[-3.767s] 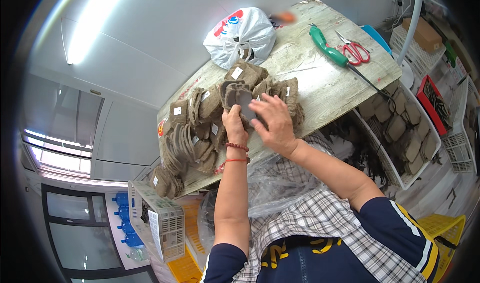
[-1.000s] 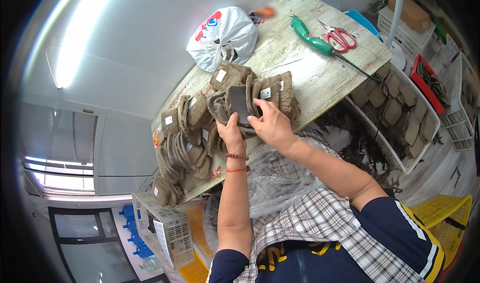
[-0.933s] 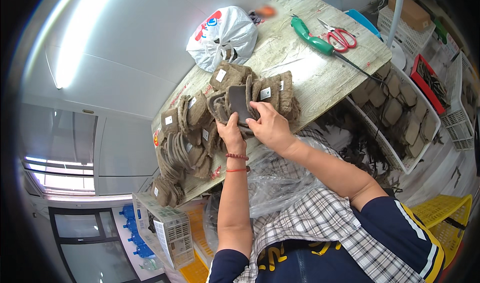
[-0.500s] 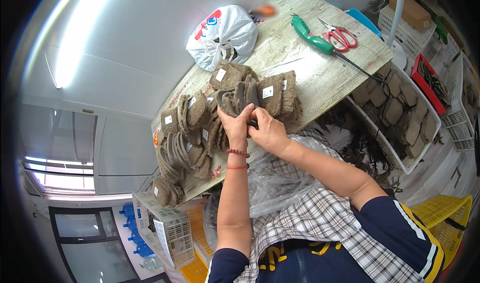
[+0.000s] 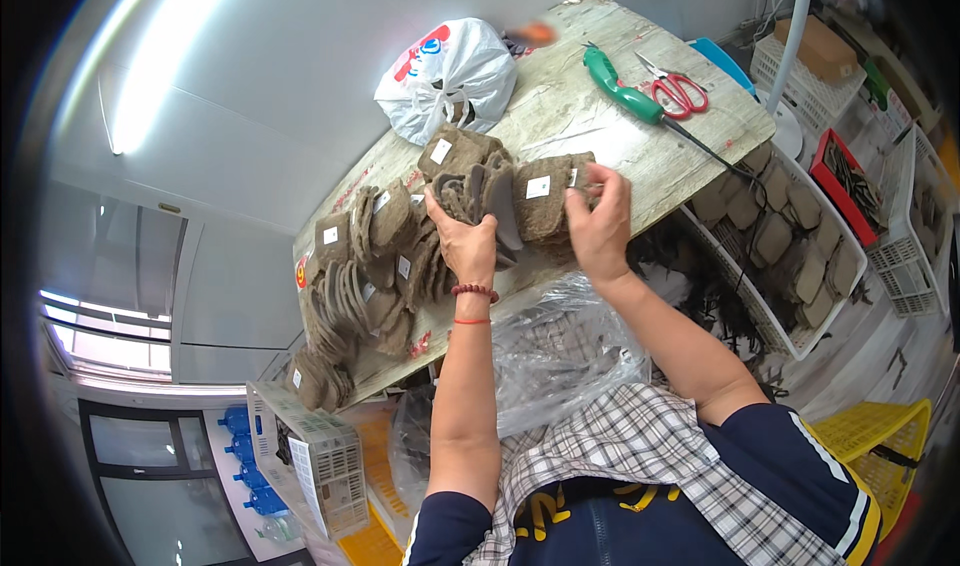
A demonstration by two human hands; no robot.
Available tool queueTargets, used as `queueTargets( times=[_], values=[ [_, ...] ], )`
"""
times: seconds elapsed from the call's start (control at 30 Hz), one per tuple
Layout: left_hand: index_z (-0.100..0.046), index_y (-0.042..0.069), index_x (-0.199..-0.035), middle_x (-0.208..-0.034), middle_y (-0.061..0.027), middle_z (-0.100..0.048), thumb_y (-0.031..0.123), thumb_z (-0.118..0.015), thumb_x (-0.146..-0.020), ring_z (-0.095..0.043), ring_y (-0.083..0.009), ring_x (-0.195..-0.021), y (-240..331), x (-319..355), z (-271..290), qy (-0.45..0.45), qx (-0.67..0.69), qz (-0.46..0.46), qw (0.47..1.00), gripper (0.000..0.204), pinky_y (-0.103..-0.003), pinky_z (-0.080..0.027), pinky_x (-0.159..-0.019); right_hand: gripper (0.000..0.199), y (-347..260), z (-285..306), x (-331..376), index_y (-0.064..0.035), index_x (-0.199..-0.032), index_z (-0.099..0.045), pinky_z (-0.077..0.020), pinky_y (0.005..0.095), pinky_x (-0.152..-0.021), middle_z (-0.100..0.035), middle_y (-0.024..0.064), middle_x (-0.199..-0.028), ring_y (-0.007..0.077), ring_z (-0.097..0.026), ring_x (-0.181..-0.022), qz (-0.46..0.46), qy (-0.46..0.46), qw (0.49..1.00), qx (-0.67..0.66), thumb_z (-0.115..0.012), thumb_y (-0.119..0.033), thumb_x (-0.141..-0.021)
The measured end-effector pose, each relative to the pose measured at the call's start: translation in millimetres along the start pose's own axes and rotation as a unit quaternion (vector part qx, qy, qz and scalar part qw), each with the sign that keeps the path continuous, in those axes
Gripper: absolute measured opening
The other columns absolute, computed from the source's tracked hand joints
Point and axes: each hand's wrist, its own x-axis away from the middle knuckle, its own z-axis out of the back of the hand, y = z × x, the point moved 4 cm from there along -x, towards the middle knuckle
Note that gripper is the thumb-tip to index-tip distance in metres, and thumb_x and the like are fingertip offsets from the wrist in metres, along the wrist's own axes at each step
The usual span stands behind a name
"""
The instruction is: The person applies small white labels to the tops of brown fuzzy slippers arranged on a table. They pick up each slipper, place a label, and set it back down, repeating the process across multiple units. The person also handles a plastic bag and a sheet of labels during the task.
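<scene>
My left hand [image 5: 468, 248] is closed around a bunch of curved grey-brown felt pads [image 5: 499, 206], thumb on their near side. My right hand [image 5: 604, 228] is at the right end of a labelled stack of brown felt pads [image 5: 540, 211]. Its thumb and fingers are apart and bent at the stack's edge, and I see nothing held between them. Behind the left hand sits another labelled pad stack [image 5: 457, 154]. To its left, more fuzzy pads [image 5: 345, 291] stand and lie in several bundles, some with white labels.
On the wooden table [image 5: 660, 171] lie a green corded electric cutter [image 5: 622, 88] and red-handled scissors [image 5: 680, 94]. A tied white plastic bag [image 5: 450, 81] stands behind the pads. Beside the table is a white crate [image 5: 800, 341] of pads. Clear plastic sheeting [image 5: 560, 356] covers my lap.
My right hand has left the pads at my left hand and moved right to the labelled stack, its fingers spreading. My left hand keeps its hold on the pads.
</scene>
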Motion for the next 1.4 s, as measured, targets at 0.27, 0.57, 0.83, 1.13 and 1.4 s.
queueTargets(
  times=[0.27, 0.57, 0.83, 1.13, 1.4],
  values=[
    [-0.015, 0.012, -0.153, -0.145, -0.0272, -0.039, 0.013, -0.069, -0.068, -0.043, -0.0439, -0.13, 1.8, 2.1, 0.8, 0.039, -0.028, -0.065, 0.997, 0.101, -0.044, -0.038, -0.106, 0.054, 37.3, -15.2, 9.1, -0.0016, -0.126, -0.048, -0.0441, 0.0409, -0.09, -0.059, 0.0124, -0.109, 0.0256, -0.059, -0.097, -0.119, -0.052, 0.992, -0.006, -0.069, -0.014, -0.078],
    [-0.014, 0.012, -0.153, -0.137, -0.0285, -0.043, 0.014, -0.07, -0.068, -0.045, -0.0457, -0.125, 8.6, 5.0, -1.6, 0.03, -0.048, -0.051, 0.997, 0.102, -0.046, -0.039, -0.104, 0.06, 13.6, -32.2, 18.2, -0.0017, -0.134, -0.045, -0.0483, 0.0437, -0.087, -0.064, 0.0193, -0.112, 0.0346, -0.063, -0.099, -0.073, -0.113, 0.991, 0.0, -0.068, -0.021, -0.082],
    [-0.016, 0.0, -0.151, -0.146, -0.0288, -0.034, 0.024, -0.075, -0.073, -0.038, -0.0401, -0.134, -7.9, -8.8, -12.4, -0.041, 0.044, -0.02, 0.998, 0.101, -0.04, -0.033, -0.109, 0.05, -5.8, -58.2, 36.3, -0.0025, -0.133, -0.048, -0.0493, 0.0451, -0.089, -0.059, 0.0167, -0.123, 0.0356, -0.058, -0.11, 0.011, -0.259, 0.962, 0.081, -0.058, -0.023, -0.089],
    [-0.008, -0.003, -0.151, -0.152, -0.0312, -0.02, 0.046, -0.082, -0.073, -0.023, -0.0381, -0.142, -5.2, -12.3, -18.8, -0.111, 0.144, 0.036, 0.983, 0.119, -0.041, -0.024, -0.115, 0.053, -8.2, -62.5, 46.3, 0.0027, -0.134, -0.046, -0.0446, 0.0416, -0.098, -0.054, 0.0181, -0.129, 0.0331, -0.052, -0.114, 0.1, -0.301, 0.938, 0.142, -0.058, -0.019, -0.087],
    [-0.01, 0.002, -0.152, -0.147, -0.0339, -0.03, 0.035, -0.082, -0.07, -0.034, -0.0419, -0.136, 3.8, -10.9, -30.7, -0.091, 0.046, 0.037, 0.994, 0.115, -0.043, -0.032, -0.11, 0.052, 1.1, -59.4, 42.6, 0.0023, -0.134, -0.046, -0.0408, 0.0442, -0.101, -0.052, 0.0181, -0.132, 0.0329, -0.048, -0.119, 0.096, -0.318, 0.931, 0.149, -0.057, -0.016, -0.087]
  ],
)
